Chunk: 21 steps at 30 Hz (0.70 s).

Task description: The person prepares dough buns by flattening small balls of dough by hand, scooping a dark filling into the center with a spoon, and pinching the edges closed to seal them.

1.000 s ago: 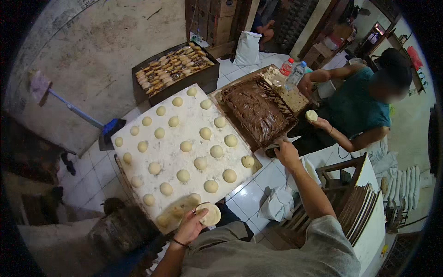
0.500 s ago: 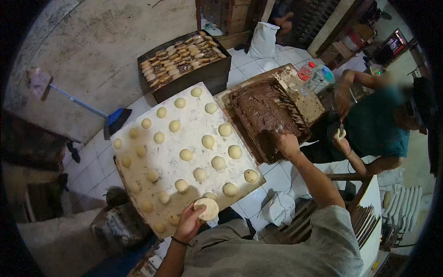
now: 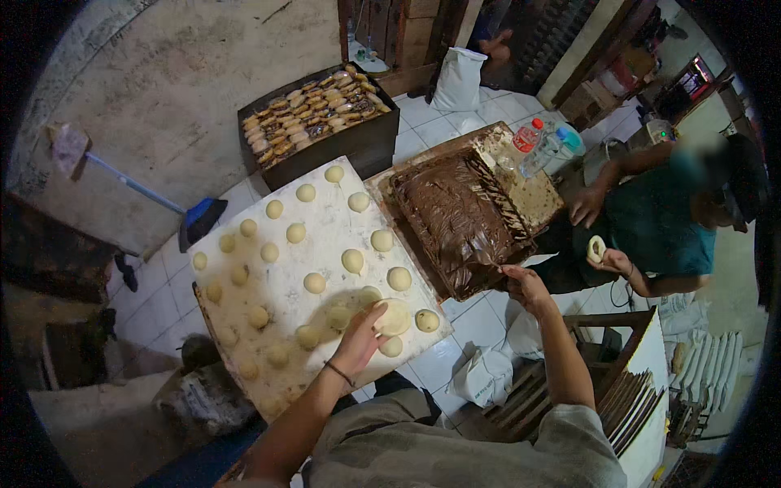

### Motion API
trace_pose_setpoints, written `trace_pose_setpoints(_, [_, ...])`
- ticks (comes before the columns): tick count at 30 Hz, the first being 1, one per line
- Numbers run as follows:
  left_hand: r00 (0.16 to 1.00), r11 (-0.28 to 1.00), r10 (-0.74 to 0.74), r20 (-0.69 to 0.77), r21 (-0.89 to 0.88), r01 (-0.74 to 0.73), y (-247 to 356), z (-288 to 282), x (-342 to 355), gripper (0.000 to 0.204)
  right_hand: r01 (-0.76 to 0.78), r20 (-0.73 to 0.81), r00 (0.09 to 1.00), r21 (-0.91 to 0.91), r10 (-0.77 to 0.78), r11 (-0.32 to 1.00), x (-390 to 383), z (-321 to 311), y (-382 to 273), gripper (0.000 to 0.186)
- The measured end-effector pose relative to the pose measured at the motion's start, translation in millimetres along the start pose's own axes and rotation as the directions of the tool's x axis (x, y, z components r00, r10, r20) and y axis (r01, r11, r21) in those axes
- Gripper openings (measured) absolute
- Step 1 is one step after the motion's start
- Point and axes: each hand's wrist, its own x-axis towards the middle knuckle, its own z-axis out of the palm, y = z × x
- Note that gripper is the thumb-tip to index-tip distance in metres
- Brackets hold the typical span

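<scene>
Left hand [image 3: 360, 340] pinching a flat, pale dough disc [image 3: 394, 317] over the floury white board [image 3: 327, 234], cream dough balls [image 3: 399, 278] crowding it; right hand [image 3: 527, 289] curled round a thin tool [image 3: 490, 263] at some glossy brown paste [image 3: 451, 211].

A broad, pale, flour-dusted board [image 3: 285, 281] spans the middle, its near left part in shadow. Round dough balls [image 3: 352, 260] lie on it in loose rows, well apart; one near the right edge shows dark specks. Just to its right, a stained brown board [image 3: 537, 197] bears a shallow bed of dark brown paste [image 3: 455, 220], with a red-capped bottle [image 3: 527, 142] and another clear bottle [image 3: 547, 154] at its far right. The floor [image 3: 480, 325] is pale tile; on it are a dark box [image 3: 325, 154] and a white sack [image 3: 460, 80] on the far side, a blue-and-black broom head [image 3: 203, 221] to the left, and a crumpled white bag [image 3: 482, 376] near right.
</scene>
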Motion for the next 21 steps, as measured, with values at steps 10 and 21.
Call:
trace_pose_setpoints(10, [0.939,0.665,-0.142,0.314,-0.672,0.325,-5,105,178,0.069,0.072,0.194,0.972,0.302,-0.135,0.950,-78,-2,-101,0.018])
trace_pose_setpoints(21, [0.722,0.547,-0.194,0.664,-0.538,0.641,37,70,112,0.077,0.706,0.275,0.535,-0.665,-0.798,0.244,-114,35,-57,0.021])
